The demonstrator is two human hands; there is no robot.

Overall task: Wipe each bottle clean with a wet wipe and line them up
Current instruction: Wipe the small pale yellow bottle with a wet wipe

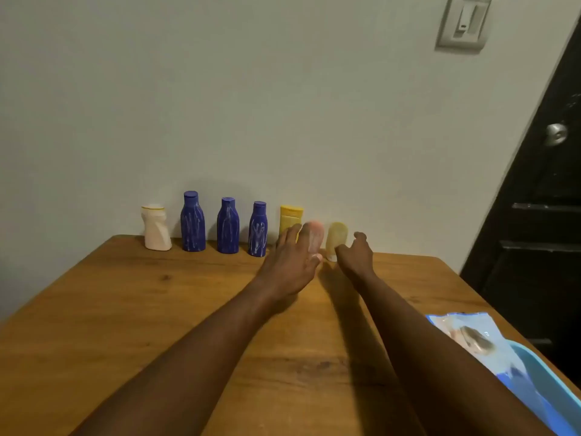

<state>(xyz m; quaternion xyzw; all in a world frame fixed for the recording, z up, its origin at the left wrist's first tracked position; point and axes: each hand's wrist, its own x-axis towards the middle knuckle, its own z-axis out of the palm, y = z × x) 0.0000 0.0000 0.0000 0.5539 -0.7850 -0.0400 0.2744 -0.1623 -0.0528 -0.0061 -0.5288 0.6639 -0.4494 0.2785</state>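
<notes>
Along the wall stands a row of bottles on the wooden table (157, 309): a cream bottle (156, 229), three blue bottles (192, 225) (228, 228) (258, 231), and a yellow bottle (290, 217). Right of these, my left hand (290, 262) holds a blurred pink tube (315, 236) between fingers and thumb, upright in the row. A pale yellow tube (337, 236) stands just right of it on its white cap. My right hand (355, 256) is beside that tube with loosely curled fingers near its base and the thumb raised, holding nothing.
A blue wet wipe pack (471, 338) lies at the table's right edge, partly on a blue tray (547, 385). A dark door (540, 199) with a knob stands to the right. A light switch (463, 23) is on the wall.
</notes>
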